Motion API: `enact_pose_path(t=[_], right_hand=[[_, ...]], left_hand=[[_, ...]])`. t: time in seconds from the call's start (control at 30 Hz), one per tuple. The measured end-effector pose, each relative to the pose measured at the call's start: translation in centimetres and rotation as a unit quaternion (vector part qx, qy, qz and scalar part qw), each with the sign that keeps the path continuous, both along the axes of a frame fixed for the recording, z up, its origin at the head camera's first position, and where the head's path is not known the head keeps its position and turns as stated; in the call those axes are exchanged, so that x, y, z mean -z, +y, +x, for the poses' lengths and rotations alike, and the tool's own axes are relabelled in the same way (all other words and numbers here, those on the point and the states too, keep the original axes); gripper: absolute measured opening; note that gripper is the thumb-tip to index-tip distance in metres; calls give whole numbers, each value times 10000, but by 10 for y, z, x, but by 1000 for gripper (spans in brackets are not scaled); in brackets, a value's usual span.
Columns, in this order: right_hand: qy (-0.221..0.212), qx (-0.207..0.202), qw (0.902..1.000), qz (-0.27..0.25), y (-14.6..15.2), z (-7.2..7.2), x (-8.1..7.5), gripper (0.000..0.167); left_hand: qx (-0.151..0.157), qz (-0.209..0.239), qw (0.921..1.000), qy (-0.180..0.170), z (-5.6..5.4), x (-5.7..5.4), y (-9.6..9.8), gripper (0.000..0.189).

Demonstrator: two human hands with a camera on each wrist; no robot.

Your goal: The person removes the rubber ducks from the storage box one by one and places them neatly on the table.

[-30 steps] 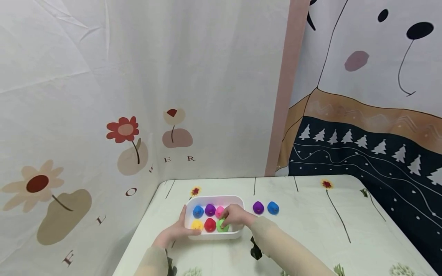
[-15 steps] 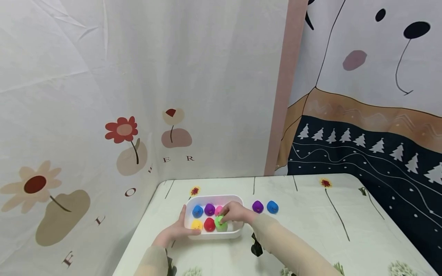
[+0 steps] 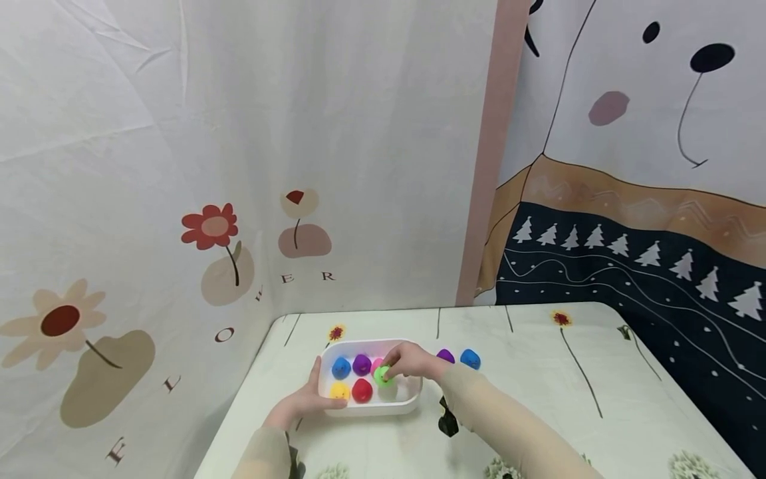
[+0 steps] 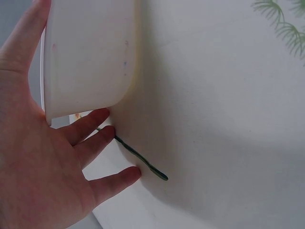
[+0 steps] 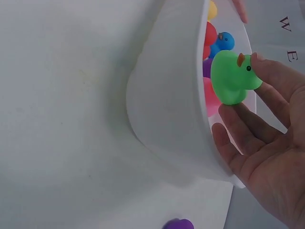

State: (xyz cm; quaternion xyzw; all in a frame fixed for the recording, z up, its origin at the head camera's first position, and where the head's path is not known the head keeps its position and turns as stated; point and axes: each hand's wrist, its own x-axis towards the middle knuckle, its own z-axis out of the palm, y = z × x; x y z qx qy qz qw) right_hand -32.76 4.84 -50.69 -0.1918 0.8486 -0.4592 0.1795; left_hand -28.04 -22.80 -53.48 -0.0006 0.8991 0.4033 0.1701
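Observation:
A white plastic tray [image 3: 383,410] stands on the table with rubber ducks in it: a blue duck [image 3: 341,368], a purple duck [image 3: 362,364], a yellow duck [image 3: 339,391], a red duck [image 3: 362,391] and a partly hidden pink duck [image 5: 210,98]. My left hand [image 3: 305,400] holds the tray's near left corner, thumb on the front rim and fingers along the left side. Between thumb and fingertips my right hand [image 3: 413,361] pinches a green rubber duck [image 5: 233,76], lifted off the tray floor, its orange beak showing in the right wrist view.
Right of the tray, on the table, lie another purple duck [image 3: 445,356], partly behind the right wrist, and another blue duck [image 3: 471,359]. A flower-print cloth [image 3: 538,386] covers the table. Printed curtains [image 3: 383,166] rise behind and at the left.
My right hand has raised the green duck from its spot at the tray's front right, up and slightly away from me. The left hand keeps its place on the tray.

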Motion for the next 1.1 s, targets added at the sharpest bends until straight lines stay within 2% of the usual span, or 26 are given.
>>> enact_pose_path(t=[0.13,0.37,0.6,0.83,1.1], right_hand=[[-29,-6,10000,23,4,-3,-5,18],[-35,44,9998,179,12,-11,-13,19],[75,150,9993,333,23,-19,-19,22],[16,196,9994,298,33,-19,-25,24],[3,88,9996,284,47,-24,-22,24]], left_hand=[[22,-2,10000,-15,0,2,-1,131],[32,0,10000,48,2,-5,0,125],[17,4,10000,65,1,-2,-2,127],[8,18,9999,120,1,0,-2,129],[19,51,10000,42,-2,0,-1,127]])
